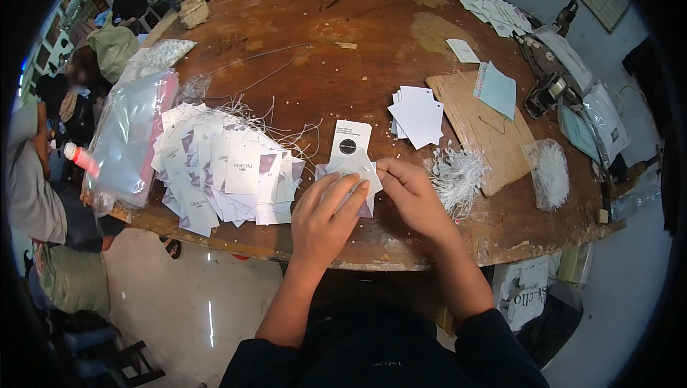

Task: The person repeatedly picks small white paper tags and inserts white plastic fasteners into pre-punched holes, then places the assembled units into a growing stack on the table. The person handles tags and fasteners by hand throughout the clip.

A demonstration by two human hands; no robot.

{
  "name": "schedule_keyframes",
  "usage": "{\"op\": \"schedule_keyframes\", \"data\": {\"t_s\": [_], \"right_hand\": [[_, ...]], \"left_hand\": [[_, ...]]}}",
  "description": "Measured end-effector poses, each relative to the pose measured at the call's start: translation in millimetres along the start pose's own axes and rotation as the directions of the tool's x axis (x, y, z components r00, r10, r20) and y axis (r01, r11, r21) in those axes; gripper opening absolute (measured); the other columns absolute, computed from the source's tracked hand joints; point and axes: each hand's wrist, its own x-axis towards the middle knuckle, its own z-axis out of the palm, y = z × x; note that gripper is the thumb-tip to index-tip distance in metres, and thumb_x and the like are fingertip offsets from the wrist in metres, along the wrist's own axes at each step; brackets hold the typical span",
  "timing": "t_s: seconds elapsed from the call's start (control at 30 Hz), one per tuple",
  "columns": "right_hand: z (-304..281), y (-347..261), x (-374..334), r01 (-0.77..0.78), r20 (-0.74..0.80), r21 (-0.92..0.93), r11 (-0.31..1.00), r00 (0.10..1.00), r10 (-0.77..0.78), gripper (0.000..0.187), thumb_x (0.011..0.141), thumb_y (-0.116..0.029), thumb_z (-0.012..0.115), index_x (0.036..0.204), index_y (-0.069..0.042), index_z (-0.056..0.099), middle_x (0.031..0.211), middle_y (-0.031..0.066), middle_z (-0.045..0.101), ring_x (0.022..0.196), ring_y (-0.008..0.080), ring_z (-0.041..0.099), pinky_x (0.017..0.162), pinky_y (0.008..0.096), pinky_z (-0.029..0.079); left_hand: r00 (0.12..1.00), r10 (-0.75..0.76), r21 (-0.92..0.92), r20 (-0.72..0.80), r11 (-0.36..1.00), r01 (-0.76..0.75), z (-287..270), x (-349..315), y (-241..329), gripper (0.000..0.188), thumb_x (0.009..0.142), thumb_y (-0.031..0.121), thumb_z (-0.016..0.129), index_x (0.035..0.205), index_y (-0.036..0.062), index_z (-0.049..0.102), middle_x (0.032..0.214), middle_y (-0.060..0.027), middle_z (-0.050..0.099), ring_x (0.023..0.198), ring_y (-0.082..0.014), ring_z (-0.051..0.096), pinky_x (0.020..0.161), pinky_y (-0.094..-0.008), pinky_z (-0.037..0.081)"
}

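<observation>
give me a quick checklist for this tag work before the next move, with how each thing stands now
1. Left hand steadying the work: ok, its fingers lie over the white tag.
2. Right hand at the tag's edge: ok, thumb and forefinger closed together.
3. String threaded through that tag: cannot tell, the fingers hide the spot.
4. Loose strings in reach: ok, probably, bunched just right of the right hand.
5. Blank cards at hand: ok, stacked beyond the right hand.
6. Heap of tags tidy: not ok, they overlap at odd angles.
</observation>
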Motion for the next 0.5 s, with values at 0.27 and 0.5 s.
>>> {"op": "schedule_keyframes", "data": {"t_s": [0.27,0.5], "right_hand": [[-4,15,13,-0.098,-0.162,-0.029,0.995,0.982,0.092,0.026,0.095,-0.019,0.066,0.077,-0.001,0.065,0.062,-0.0017,0.057,0.056,0.0044,0.048,0.051,0.0223,0.037],[-62,28,45,-0.062,-0.471,-0.524,0.849,0.852,-0.228,0.028,0.09,-0.028,0.07,0.088,0.0,0.07,0.072,0.0124,0.065,0.064,0.0222,0.06,0.059,0.0359,0.045]], "left_hand": [[0.971,0.241,0.259,0.003,0.937,-0.233,-7,-12,-4,0.041,0.065,0.008,0.076,0.105,0.0167,0.075,0.101,0.0035,0.065,0.083,-0.0197,0.055,0.071,-0.0348,0.045],[0.985,-0.165,0.602,-0.053,0.782,0.163,-45,1,-75,0.033,0.079,0.016,0.072,0.112,0.0125,0.072,0.105,-0.0016,0.061,0.092,-0.0241,0.056,0.077,-0.0398,0.045]]}}
